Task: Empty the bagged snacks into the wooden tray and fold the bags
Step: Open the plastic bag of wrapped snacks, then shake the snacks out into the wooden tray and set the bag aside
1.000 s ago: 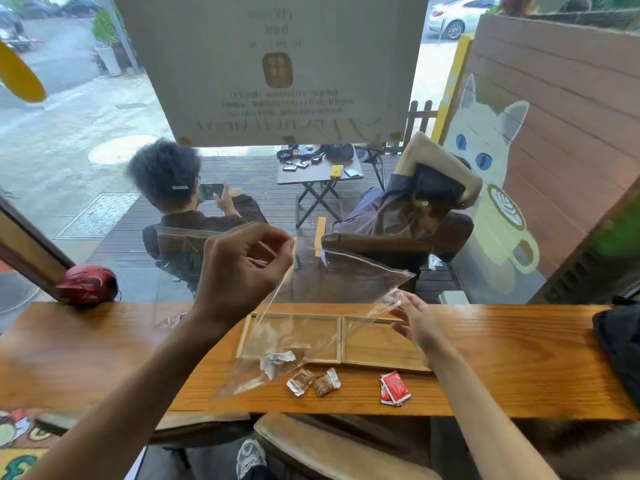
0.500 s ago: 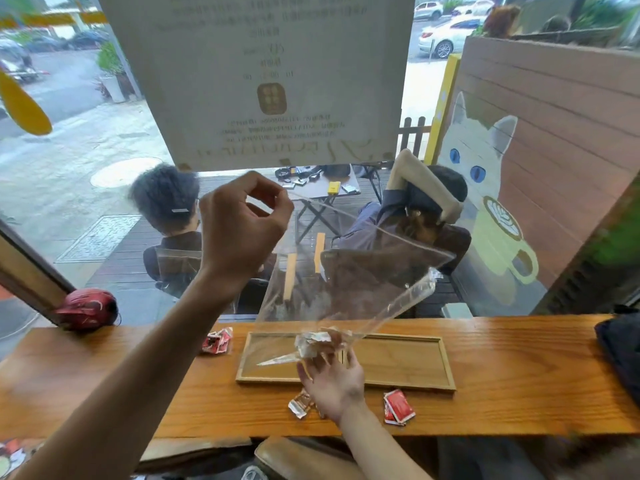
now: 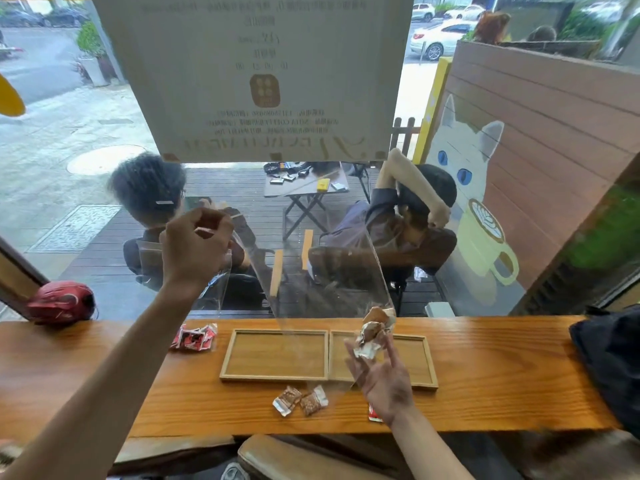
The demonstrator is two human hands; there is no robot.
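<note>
**Tray still empty, bag mid-tip**

Worktop (image 3: 502, 368): wooden tray (image 3: 273, 377) holds nothing in either compartment. Clear bag (image 3: 322, 271) hangs above it, left hand (image 3: 194, 251) grip pinching its top. Right hand (image 3: 384, 379) fingers spread under the low corner, touching the snacks (image 3: 372, 336) inside. Loose snacks (image 3: 299, 400) lie on the worktop in front of the tray; red packets (image 3: 194, 337) to its left. Folding not started.

Versus half a second ago: right hand has moved right, over the right compartment.
</note>
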